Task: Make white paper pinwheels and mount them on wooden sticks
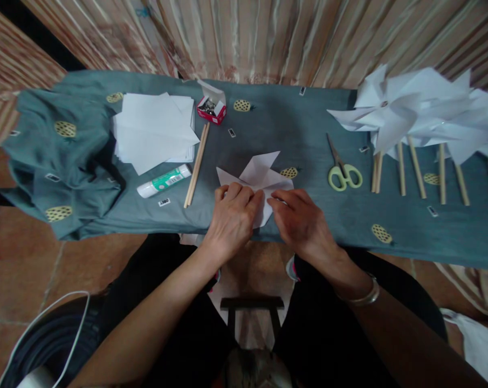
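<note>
A folded white paper pinwheel (260, 171) lies near the front edge of the cloth-covered table, its blades spread out. My left hand (236, 213) is closed on its left and near side, the thumb and curled fingers pressing close to the centre. On the other side, my right hand (302, 221) has its fingers curled, thumb and forefinger together at the pinwheel's right edge. Whether something small sits between those right fingertips is hidden. Beyond the left hand lie thin wooden sticks (197, 165) and a glue stick (164, 181).
A stack of white paper (157, 129) lies at the left, beside an open red box of small metal pieces (212, 103). Green-handled scissors (344, 173) rest to the right. Several finished pinwheels on sticks (413, 113) pile up at far right. Bunched cloth (69, 156) covers the left end.
</note>
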